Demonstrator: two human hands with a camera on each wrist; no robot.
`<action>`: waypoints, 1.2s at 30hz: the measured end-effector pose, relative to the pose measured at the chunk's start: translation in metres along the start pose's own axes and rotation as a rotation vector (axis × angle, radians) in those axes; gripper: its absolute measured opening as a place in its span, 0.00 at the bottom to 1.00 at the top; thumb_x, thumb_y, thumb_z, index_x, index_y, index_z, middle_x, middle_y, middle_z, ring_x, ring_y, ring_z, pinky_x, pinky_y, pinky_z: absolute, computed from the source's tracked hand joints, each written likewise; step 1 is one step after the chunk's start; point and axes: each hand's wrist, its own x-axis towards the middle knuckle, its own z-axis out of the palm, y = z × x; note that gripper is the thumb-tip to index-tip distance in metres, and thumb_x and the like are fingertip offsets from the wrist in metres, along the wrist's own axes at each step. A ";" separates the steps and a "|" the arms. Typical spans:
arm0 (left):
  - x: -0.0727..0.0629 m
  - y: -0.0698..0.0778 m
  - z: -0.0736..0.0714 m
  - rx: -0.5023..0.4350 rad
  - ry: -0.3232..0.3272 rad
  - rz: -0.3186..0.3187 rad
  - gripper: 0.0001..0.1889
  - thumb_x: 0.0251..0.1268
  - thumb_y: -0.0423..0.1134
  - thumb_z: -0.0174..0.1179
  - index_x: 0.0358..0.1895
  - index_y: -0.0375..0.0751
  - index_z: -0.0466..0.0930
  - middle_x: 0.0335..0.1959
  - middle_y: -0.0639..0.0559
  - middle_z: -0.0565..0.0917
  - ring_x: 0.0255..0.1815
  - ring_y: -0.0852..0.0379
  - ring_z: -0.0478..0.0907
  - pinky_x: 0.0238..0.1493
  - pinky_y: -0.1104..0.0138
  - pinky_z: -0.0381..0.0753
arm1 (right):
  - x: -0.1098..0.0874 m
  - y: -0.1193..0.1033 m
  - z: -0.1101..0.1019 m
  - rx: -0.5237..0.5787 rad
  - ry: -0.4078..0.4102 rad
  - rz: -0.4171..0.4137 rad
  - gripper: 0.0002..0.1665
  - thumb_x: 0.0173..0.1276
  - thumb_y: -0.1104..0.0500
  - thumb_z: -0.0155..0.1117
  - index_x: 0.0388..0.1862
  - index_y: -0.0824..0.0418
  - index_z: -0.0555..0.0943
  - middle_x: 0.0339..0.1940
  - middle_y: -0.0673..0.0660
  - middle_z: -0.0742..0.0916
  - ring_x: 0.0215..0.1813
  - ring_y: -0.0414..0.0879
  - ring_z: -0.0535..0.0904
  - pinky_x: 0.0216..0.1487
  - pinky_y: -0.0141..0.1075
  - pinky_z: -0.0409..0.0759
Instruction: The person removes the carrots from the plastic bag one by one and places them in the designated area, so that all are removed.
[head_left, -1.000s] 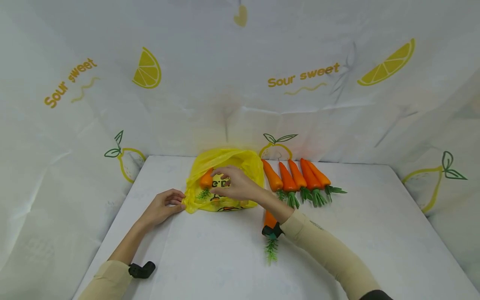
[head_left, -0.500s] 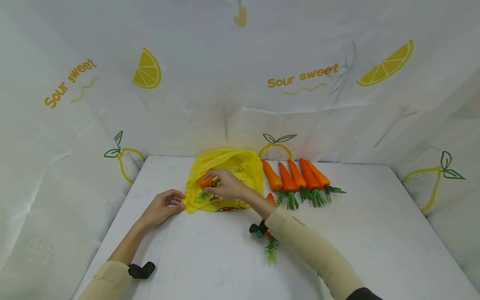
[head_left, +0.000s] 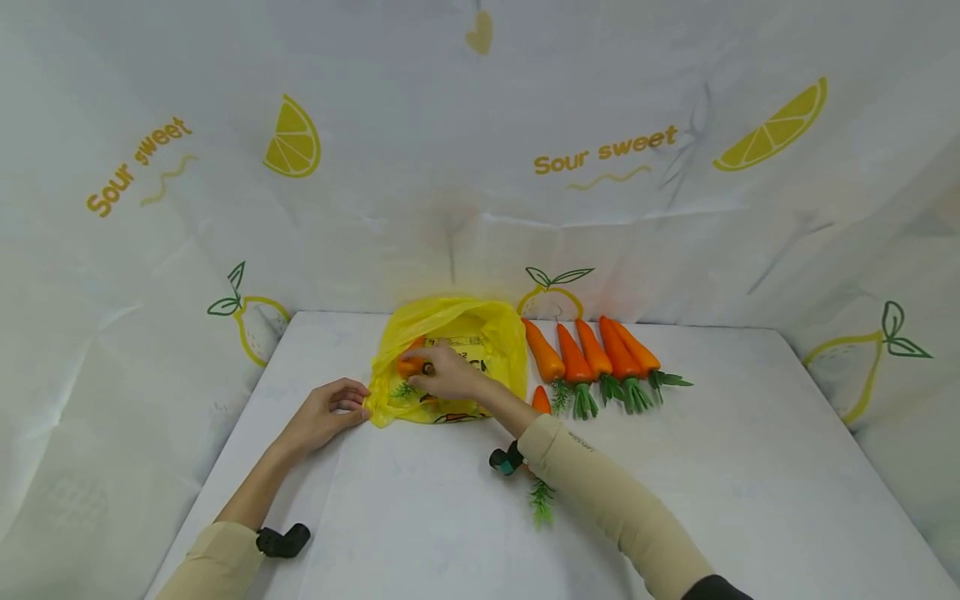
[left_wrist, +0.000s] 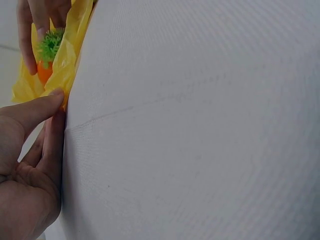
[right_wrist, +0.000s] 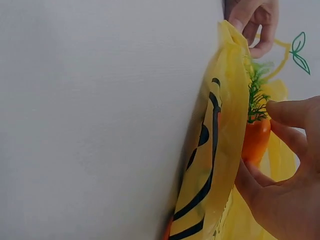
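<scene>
A yellow plastic bag (head_left: 498,333) lies with its mouth toward me in the head view. My left hand (head_left: 324,414) pinches its left front edge between thumb and fingers, seen closely in the left wrist view. Inside the bag, at its left, is an orange carrot (right_wrist: 256,142) with feathery green leaves (right_wrist: 257,97). My right hand (head_left: 447,373) reaches into the mouth from the right. Its fingers spread around the carrot; in the right wrist view the upper fingertip meets the leaf base and the lower ones lie beside the body. The carrot's far end is hidden.
Several carrots (head_left: 576,358) with green tops stand in a row right of the bag. Another carrot (head_left: 542,402) lies in front, partly under my right forearm. The white table (head_left: 390,517) meets a pale backdrop (head_left: 420,208) printed with lemons.
My right hand has moved left inside the bag, from beside the carrot to it. The right forearm has shifted left too, uncovering the front carrot's tip. My left hand holds still.
</scene>
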 end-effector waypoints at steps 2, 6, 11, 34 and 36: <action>0.000 0.000 0.000 0.000 0.001 0.004 0.20 0.73 0.37 0.72 0.62 0.35 0.81 0.54 0.39 0.88 0.48 0.59 0.84 0.50 0.78 0.83 | 0.000 0.002 0.001 0.027 -0.001 -0.002 0.26 0.81 0.61 0.65 0.74 0.63 0.80 0.57 0.64 0.91 0.30 0.46 0.66 0.34 0.31 0.66; 0.000 0.000 0.000 0.002 0.009 0.011 0.19 0.72 0.36 0.73 0.61 0.35 0.81 0.53 0.38 0.88 0.46 0.60 0.84 0.49 0.78 0.83 | -0.005 0.005 0.000 0.085 0.019 0.042 0.23 0.81 0.61 0.64 0.71 0.64 0.81 0.59 0.65 0.89 0.32 0.43 0.71 0.36 0.30 0.70; -0.001 0.000 0.000 0.000 0.017 0.019 0.18 0.72 0.36 0.73 0.60 0.34 0.82 0.52 0.38 0.88 0.45 0.61 0.84 0.49 0.77 0.83 | -0.011 0.006 -0.007 0.088 0.065 0.109 0.18 0.79 0.61 0.67 0.64 0.64 0.84 0.59 0.64 0.87 0.44 0.47 0.76 0.45 0.32 0.74; 0.000 -0.001 0.000 0.008 0.014 0.024 0.19 0.71 0.37 0.73 0.60 0.34 0.82 0.52 0.38 0.88 0.46 0.61 0.84 0.50 0.77 0.82 | -0.020 0.025 -0.022 0.063 0.175 0.221 0.08 0.78 0.65 0.68 0.53 0.62 0.82 0.41 0.61 0.85 0.29 0.44 0.69 0.32 0.31 0.69; 0.000 0.000 0.000 0.010 0.016 0.023 0.19 0.71 0.36 0.73 0.60 0.34 0.82 0.52 0.38 0.88 0.46 0.61 0.84 0.50 0.77 0.82 | -0.020 0.026 -0.023 0.069 0.182 0.216 0.09 0.78 0.66 0.68 0.53 0.63 0.82 0.37 0.59 0.84 0.27 0.43 0.68 0.31 0.31 0.68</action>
